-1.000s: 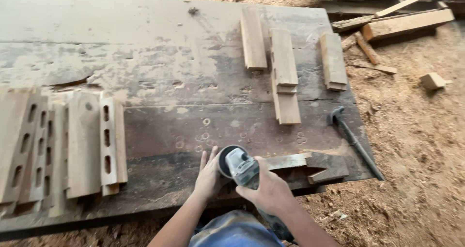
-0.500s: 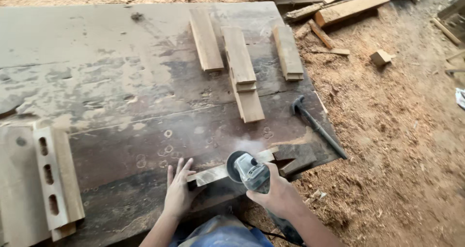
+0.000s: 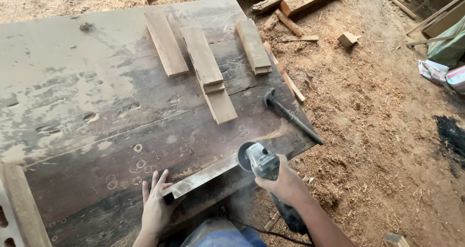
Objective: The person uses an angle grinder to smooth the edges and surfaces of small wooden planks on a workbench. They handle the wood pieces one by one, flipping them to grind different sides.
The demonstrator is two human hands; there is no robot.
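Here the right hand [image 3: 286, 183] clenches an angle grinder [image 3: 261, 163] just beside the wooden strip [image 3: 203, 177], which the flat, open left hand [image 3: 156, 206] presses down.

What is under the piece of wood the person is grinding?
The wood strip lies on the big worn board; the left hand presses its near end. The grinder in the right hand hides the far end.

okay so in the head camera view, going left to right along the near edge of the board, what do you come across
Left hand pressing down flat → wooden strip under it → angle grinder at the strip's far end → right hand in a grip around the grinder → hammer, a little farther back → sawdust-covered ground.
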